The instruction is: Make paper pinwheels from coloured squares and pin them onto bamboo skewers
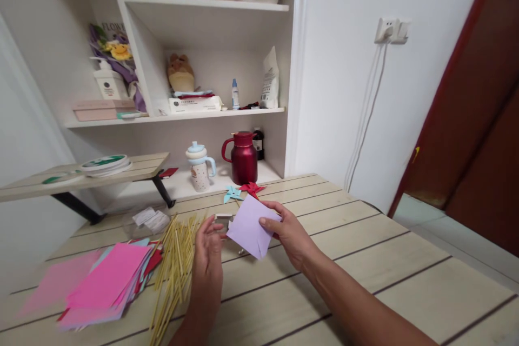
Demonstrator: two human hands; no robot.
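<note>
R hand (288,231) pinches lilac paper square (250,226) by its right edge, thumb on top, above table (365,259). L hand (208,251) loosely open just beside it. Fingers under paper hidden.

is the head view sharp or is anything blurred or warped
Head view: evenly lit, with no harsh glare; the lilac paper in the right hand is fairly sharp, the stack of pink sheets at lower left is smeared, and the shelf edges and wall lines lean outward from wide-angle distortion.
</note>
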